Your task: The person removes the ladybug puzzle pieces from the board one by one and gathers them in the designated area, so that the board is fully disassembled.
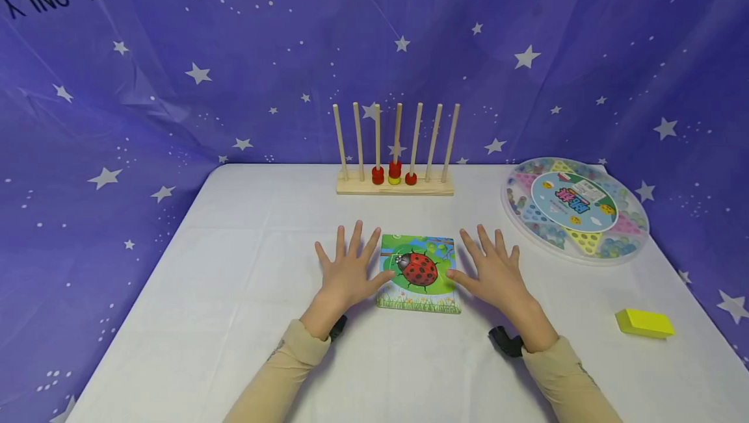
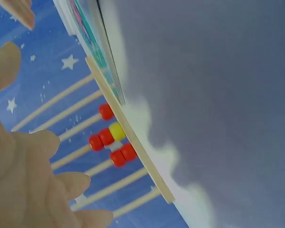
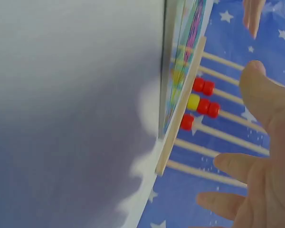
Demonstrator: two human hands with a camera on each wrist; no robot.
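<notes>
A square board with a ladybug picture (image 1: 418, 272) lies on the table between both hands. My left hand (image 1: 346, 280) hovers with spread fingers at its left side, the thumb reaching over the edge. On the other side, my right hand (image 1: 497, 278) is spread likewise, its thumb tip at the right edge. Neither hand grips anything; whether the thumbs touch the board I cannot tell. Behind them stands a wooden peg rack (image 1: 394, 187) with several upright pegs. Three middle pegs carry beads: two red beads (image 1: 378, 175), two red above one yellow bead (image 1: 394, 180), and one red bead (image 1: 411, 179).
At the back right lies a round clear case (image 1: 576, 212) of marbles with a star-shaped board pattern. A yellow block (image 1: 644, 323) sits near the right edge of the white table (image 1: 246, 280). A purple star-printed cloth (image 1: 281, 59) hangs behind.
</notes>
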